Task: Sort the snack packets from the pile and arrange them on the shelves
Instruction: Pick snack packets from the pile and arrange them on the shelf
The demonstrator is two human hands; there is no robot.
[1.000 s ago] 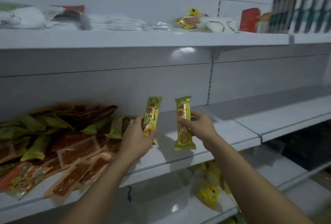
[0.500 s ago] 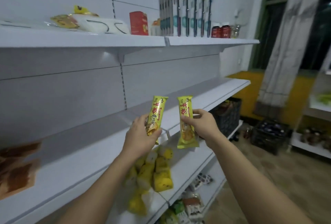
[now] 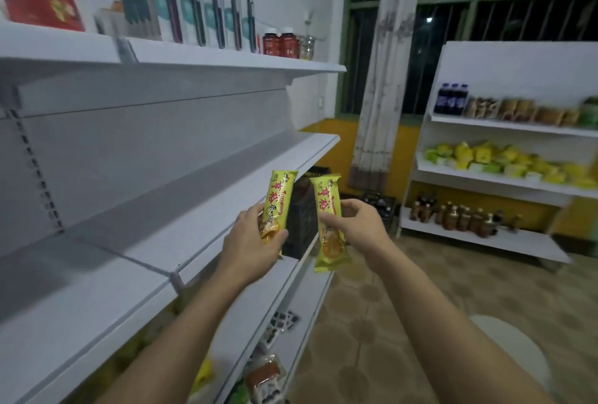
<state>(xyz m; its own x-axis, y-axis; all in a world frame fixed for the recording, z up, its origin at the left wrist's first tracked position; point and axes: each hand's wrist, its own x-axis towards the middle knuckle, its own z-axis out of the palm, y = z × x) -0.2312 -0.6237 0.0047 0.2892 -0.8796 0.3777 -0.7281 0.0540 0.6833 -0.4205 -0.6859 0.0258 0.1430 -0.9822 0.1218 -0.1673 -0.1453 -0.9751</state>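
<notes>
**Two Snack Packets in Hand: Position Relative to the Shelves**

Each hand carries one item. The left hand [image 3: 249, 242] grips a yellow snack packet [image 3: 281, 196] by its lower half, with the thumb across the front and the fingers wrapped behind. The right hand [image 3: 359, 225] pinches a second yellow snack packet [image 3: 326, 196] at mid-length, with the thumb on the printed face and the fingers curled behind. Neither hand is free.

Orientation: both packets stand with the long axis nearly upright. The left packet's top leans slightly right and the right packet's top leans slightly left. They are held side by side, close but not touching, printed faces toward the camera.

Governing relation: the bare middle shelf [image 3: 210, 196] lies to the left of both hands. The left hand is in front of its front edge. The right hand sits farther out, over the aisle and in front of a black crate [image 3: 301, 219].

A white shelving unit [image 3: 517, 73] stands well apart across the floor on the right-hand side, and one of its shelves carries a row of yellow packets [image 3: 504, 161]. Blur prevents confirming whether these match the held product.

Assessment: the frame does not settle the destination.
- Near shelf: the left hand is nearer and should place first, moving leftward and inward.
- Far unit: the person must walk there, and the right hand leads.

In either case, each packet can probably be set down upright as held.
</notes>
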